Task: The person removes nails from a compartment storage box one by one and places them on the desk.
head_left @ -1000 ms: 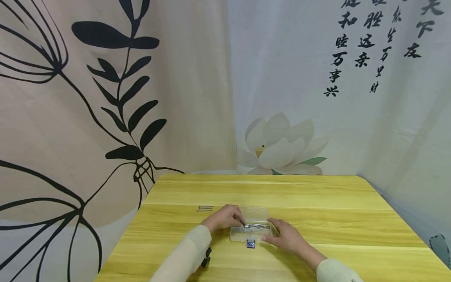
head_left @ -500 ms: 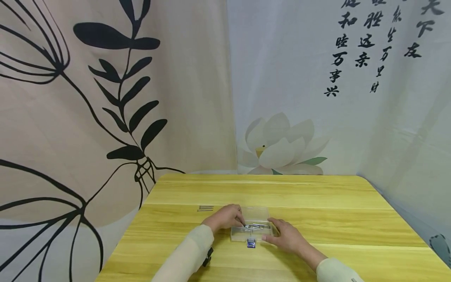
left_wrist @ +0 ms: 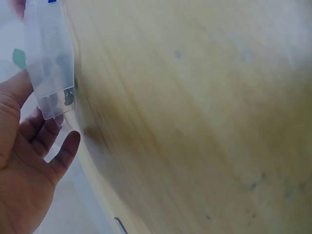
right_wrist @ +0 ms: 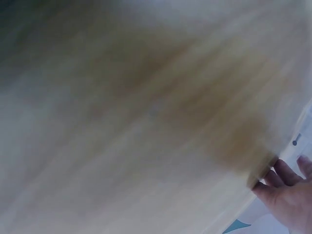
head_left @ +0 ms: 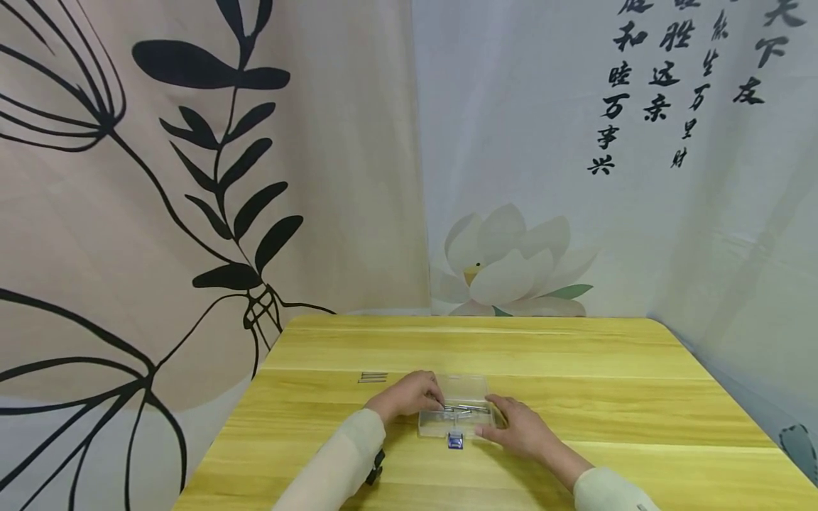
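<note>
Clear plastic box, lid folded back

Box stands on yellow table, blue tab at front. Right hand grips its right end, thumb at the front. Left hand: fingertips down at the box's left end; cannot tell whether they pinch anything. Metal rods inside; thin nails near that hand.

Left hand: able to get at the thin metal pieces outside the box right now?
Probably yes. The thin metal pieces lie on the table close to the left hand, with nothing visible in between; that hand is at the clear box, so it would likely need to come away first.
</note>
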### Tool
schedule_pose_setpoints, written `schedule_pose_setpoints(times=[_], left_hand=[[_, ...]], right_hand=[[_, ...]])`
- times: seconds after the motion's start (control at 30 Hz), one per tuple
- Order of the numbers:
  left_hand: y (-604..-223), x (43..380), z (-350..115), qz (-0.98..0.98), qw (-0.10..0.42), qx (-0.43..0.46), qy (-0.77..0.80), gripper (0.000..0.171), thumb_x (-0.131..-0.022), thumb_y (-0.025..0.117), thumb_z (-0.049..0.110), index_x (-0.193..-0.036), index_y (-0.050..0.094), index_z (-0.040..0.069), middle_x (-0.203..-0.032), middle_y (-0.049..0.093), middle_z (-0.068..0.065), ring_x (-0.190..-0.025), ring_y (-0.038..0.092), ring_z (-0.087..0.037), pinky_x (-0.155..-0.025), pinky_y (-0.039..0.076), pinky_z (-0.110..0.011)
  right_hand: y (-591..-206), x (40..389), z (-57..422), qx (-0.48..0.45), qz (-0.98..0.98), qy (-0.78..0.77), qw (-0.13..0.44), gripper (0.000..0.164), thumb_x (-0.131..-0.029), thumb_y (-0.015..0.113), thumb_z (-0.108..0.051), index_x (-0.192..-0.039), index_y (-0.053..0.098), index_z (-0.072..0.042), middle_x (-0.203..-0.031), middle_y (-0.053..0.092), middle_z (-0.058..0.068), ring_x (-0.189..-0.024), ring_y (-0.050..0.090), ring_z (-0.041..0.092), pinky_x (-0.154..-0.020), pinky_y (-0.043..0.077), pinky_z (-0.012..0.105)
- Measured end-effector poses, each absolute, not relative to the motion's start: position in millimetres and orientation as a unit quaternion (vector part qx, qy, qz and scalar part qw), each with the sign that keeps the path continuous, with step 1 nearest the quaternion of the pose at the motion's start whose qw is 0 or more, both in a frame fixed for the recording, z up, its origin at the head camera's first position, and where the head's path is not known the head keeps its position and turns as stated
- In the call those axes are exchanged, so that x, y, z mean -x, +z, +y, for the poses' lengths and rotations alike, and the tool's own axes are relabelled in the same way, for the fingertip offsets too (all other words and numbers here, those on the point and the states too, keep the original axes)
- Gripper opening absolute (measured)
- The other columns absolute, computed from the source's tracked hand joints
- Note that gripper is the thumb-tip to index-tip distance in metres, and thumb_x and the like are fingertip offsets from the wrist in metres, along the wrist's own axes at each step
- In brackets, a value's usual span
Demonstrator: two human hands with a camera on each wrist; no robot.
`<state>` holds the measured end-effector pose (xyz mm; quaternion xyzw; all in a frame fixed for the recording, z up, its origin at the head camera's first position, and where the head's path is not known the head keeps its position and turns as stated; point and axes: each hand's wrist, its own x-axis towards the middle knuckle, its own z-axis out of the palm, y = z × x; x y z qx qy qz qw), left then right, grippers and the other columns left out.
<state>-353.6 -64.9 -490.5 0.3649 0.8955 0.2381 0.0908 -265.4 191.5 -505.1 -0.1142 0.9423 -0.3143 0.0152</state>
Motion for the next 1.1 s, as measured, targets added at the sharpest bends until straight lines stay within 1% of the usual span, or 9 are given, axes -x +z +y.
schedule_pose_setpoints(times=[0.17, 0.33, 0.47, 0.63, 0.7, 0.77, 0.97, 1.1], left_hand=[[-485.4, 354.0, -66.6, 0.885, 0.096, -0.353, 0.289, 0.007, -0.094, 0.071, 0.017, -0.092, 0.078, 0.016, -0.090, 0.058, 0.011, -0.081, 0.053, -0.004, -0.073, 0.048, -0.022], [-480.0, 355.0, -70.4, 0.883, 0.074, -0.354, 0.298, 0.008, -0.095, 0.070, 0.017, -0.091, 0.077, 0.016, -0.090, 0.060, 0.010, -0.081, 0.055, -0.005, -0.072, 0.049, -0.024], [-476.1, 357.3, -75.6, 0.887, 0.072, -0.338, 0.305, 0.010, -0.096, 0.068, 0.018, -0.094, 0.076, 0.015, -0.091, 0.065, 0.011, -0.081, 0.057, -0.004, -0.073, 0.050, -0.025], [-471.8, 359.3, -84.9, 0.882, 0.092, -0.309, 0.344, 0.013, -0.098, 0.065, 0.018, -0.100, 0.075, 0.009, -0.093, 0.071, 0.002, -0.080, 0.061, -0.007, -0.072, 0.050, -0.027], [-471.4, 360.0, -89.5, 0.881, 0.092, -0.305, 0.351, 0.015, -0.099, 0.064, 0.017, -0.102, 0.075, 0.007, -0.094, 0.072, -0.001, -0.080, 0.061, -0.008, -0.072, 0.051, -0.028], [-471.6, 360.8, -94.5, 0.880, 0.089, -0.303, 0.355, 0.015, -0.098, 0.064, 0.017, -0.102, 0.074, 0.005, -0.093, 0.071, -0.001, -0.078, 0.060, -0.008, -0.071, 0.050, -0.028], [-473.1, 362.7, -112.3, 0.881, 0.087, -0.282, 0.371, 0.012, -0.097, 0.065, 0.012, -0.098, 0.072, 0.003, -0.087, 0.066, 0.004, -0.076, 0.057, -0.011, -0.070, 0.049, -0.031], [-476.1, 363.0, -127.5, 0.879, 0.083, -0.264, 0.388, 0.013, -0.097, 0.065, 0.012, -0.099, 0.072, 0.001, -0.087, 0.065, 0.003, -0.076, 0.056, -0.013, -0.070, 0.049, -0.032]], right_hand=[[-505.2, 266.0, 191.8, 0.118, 0.942, -0.314, 0.011, 0.078, -0.084, 0.075, -0.052, -0.141, 0.053, -0.004, -0.135, 0.055, 0.025, -0.124, 0.050, 0.046, -0.099, 0.040, 0.061], [-506.4, 266.9, 191.3, 0.120, 0.942, -0.313, 0.008, 0.078, -0.084, 0.074, -0.053, -0.142, 0.053, -0.004, -0.135, 0.055, 0.025, -0.124, 0.050, 0.046, -0.099, 0.040, 0.061], [-506.5, 267.1, 190.5, 0.119, 0.943, -0.311, 0.009, 0.079, -0.084, 0.074, -0.054, -0.142, 0.052, -0.005, -0.136, 0.054, 0.025, -0.125, 0.050, 0.046, -0.099, 0.040, 0.061], [-504.1, 266.3, 190.2, 0.130, 0.941, -0.313, 0.007, 0.077, -0.085, 0.075, -0.051, -0.141, 0.053, -0.003, -0.135, 0.055, 0.025, -0.124, 0.050, 0.047, -0.099, 0.040, 0.061], [-503.3, 265.7, 190.1, 0.134, 0.940, -0.313, 0.006, 0.077, -0.085, 0.075, -0.050, -0.141, 0.053, -0.003, -0.134, 0.055, 0.025, -0.123, 0.050, 0.047, -0.099, 0.040, 0.061], [-503.2, 265.3, 190.1, 0.134, 0.940, -0.313, 0.007, 0.077, -0.085, 0.074, -0.050, -0.141, 0.052, -0.002, -0.135, 0.055, 0.025, -0.124, 0.050, 0.047, -0.099, 0.040, 0.061], [-503.4, 264.5, 190.1, 0.127, 0.940, -0.317, 0.012, 0.077, -0.085, 0.075, -0.050, -0.141, 0.052, -0.003, -0.135, 0.055, 0.026, -0.124, 0.050, 0.047, -0.099, 0.040, 0.061], [-504.3, 264.5, 190.6, 0.125, 0.940, -0.316, 0.011, 0.077, -0.085, 0.074, -0.051, -0.141, 0.052, -0.003, -0.135, 0.055, 0.025, -0.124, 0.050, 0.047, -0.099, 0.040, 0.061]])
